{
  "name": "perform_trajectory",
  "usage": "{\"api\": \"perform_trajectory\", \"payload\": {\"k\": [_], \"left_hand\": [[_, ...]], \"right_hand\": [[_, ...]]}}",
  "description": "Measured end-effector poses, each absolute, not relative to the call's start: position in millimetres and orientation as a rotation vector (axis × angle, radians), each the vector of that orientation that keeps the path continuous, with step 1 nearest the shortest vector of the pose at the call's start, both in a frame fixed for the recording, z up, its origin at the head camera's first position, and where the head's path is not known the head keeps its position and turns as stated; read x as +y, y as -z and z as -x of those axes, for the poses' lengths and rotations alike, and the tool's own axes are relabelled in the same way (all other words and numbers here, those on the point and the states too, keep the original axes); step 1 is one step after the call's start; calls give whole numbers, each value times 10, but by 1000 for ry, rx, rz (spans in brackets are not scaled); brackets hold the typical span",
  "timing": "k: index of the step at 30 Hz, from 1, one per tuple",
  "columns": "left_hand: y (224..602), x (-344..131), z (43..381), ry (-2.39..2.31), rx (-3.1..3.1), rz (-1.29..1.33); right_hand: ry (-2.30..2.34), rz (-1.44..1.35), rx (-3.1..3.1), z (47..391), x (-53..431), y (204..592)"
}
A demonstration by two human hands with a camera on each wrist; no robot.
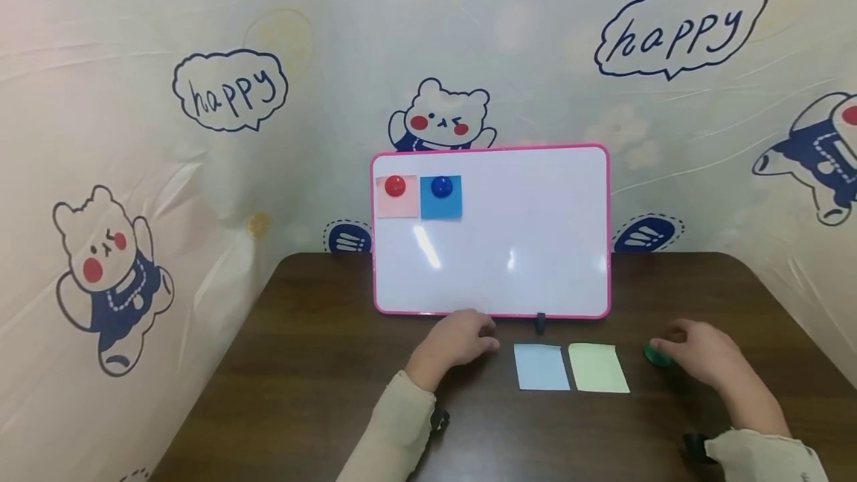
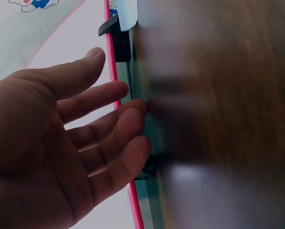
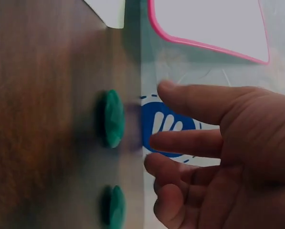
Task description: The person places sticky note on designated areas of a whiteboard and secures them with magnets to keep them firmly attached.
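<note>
My left hand hovers by the lower edge of a pink-framed whiteboard, its fingers loosely bent. Nothing lies in the left palm in the left wrist view. At the right, my right hand is over a round green magnet, partly covering it in the head view. The right wrist view shows thumb and fingers apart, with a gap between them and the green magnet. A second green magnet lies farther along the table. Between the hands lie a light blue paper square and a pale green one.
On the board, a red magnet sits on a pink note and a blue magnet on a blue note. A black foot supports the board on the brown table. A printed curtain hangs behind.
</note>
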State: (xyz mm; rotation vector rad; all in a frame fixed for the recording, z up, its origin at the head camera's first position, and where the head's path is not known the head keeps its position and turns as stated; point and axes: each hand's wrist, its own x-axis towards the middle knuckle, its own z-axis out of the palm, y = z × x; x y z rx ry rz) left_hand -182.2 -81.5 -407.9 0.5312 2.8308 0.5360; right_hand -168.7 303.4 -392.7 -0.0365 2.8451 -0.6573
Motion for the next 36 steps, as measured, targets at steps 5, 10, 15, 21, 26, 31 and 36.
{"api": "perform_trajectory", "payload": {"k": [5, 10, 15, 21, 26, 31, 36], "left_hand": [[4076, -779, 1781, -529, 2802, -529], [4074, -763, 1776, -502, 2792, -510], [4070, -762, 1775, -516, 2779, -500], [4079, -766, 1773, -536, 2773, -495], [4104, -772, 1788, -554, 2770, -486], [4125, -783, 1802, -574, 2778, -490], [4125, -760, 1806, -578, 2776, -447]], "right_hand": [[670, 62, 2805, 1695, 3032, 4021], [697, 102, 2823, 1671, 3024, 4094], [725, 97, 2813, 1637, 3025, 4173], [725, 103, 2868, 1584, 3037, 4275], [735, 122, 2985, 1506, 3028, 4409], [794, 83, 3110, 1424, 2993, 4499], [817, 48, 3198, 1368, 2975, 4577]]}}
